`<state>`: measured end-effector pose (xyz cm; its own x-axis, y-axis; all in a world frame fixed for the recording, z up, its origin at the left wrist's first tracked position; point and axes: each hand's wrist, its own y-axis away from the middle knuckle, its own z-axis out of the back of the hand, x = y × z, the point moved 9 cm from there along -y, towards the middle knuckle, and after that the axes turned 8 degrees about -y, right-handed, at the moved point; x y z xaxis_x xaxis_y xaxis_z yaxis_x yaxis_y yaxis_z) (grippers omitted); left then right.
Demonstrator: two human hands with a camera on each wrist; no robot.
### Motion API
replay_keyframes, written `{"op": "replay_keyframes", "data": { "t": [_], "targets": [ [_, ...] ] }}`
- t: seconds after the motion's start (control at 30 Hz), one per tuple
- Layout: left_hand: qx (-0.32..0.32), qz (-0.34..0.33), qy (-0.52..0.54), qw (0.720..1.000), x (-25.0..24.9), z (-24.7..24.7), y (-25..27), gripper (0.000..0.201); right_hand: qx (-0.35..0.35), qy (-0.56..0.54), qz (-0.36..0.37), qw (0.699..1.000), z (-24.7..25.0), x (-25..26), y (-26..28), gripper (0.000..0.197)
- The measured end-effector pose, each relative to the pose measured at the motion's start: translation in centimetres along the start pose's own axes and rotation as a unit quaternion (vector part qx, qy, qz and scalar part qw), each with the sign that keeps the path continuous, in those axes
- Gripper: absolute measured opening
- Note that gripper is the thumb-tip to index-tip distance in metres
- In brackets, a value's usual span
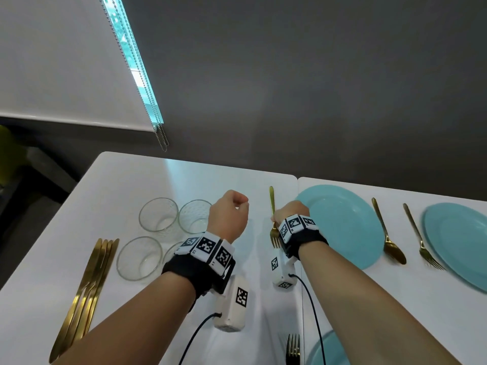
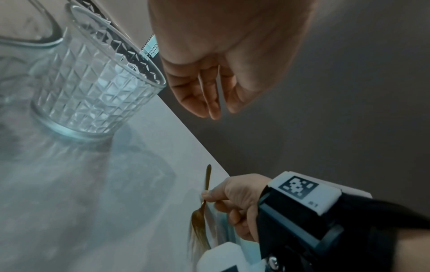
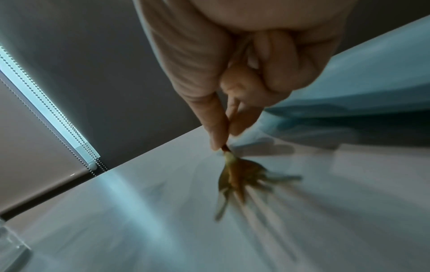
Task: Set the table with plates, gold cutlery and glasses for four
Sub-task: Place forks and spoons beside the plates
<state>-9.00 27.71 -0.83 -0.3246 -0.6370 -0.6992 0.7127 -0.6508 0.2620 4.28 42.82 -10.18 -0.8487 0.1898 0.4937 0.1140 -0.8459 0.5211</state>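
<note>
My right hand [image 1: 290,210] pinches a gold fork [image 1: 271,200] by its neck between thumb and fingertips [image 3: 218,132], just left of a light blue plate [image 1: 342,225]. The fork's tines [image 3: 242,178] point toward me, low over the white table [image 1: 126,180], and look blurred. My left hand [image 1: 232,206] hovers beside the glasses with its fingers [image 2: 209,92] loosely curled and holds nothing. Several clear glasses [image 1: 158,214] stand in a cluster at the left; one cut-pattern glass [image 2: 93,88] is close to the left hand.
Several gold knives [image 1: 87,285] lie together near the table's left edge. Right of the plate lie a gold spoon [image 1: 387,233] and another fork [image 1: 424,241] beside a second blue plate [image 1: 458,241]. At the bottom edge, a fork [image 1: 293,347] lies beside a third plate [image 1: 324,349].
</note>
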Motion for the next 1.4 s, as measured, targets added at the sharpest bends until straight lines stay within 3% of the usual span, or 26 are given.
{"op": "replay_keyframes", "data": {
  "t": [0.07, 0.3, 0.7, 1.4],
  "targets": [
    [0.001, 0.000, -0.002, 1.000, 0.0, -0.2, -0.1, 0.021, -0.017, -0.008, -0.004, 1.000, 0.2, 0.0, -0.1, 0.011],
    [0.006, -0.004, -0.007, 1.000, -0.1, -1.1, -0.1, 0.020, -0.056, -0.051, -0.051, 0.996, 1.0, -1.8, -0.9, 0.036],
    [0.009, -0.001, -0.008, 1.000, 0.2, -1.6, 0.6, 0.020, -0.043, -0.106, -0.061, 0.992, 1.2, -3.3, -1.2, 0.043],
    [-0.006, 0.004, -0.002, 1.000, 0.4, -1.4, 1.9, 0.021, -0.030, -0.090, -0.023, 0.995, 2.6, -3.2, -0.2, 0.046]
  ]
}}
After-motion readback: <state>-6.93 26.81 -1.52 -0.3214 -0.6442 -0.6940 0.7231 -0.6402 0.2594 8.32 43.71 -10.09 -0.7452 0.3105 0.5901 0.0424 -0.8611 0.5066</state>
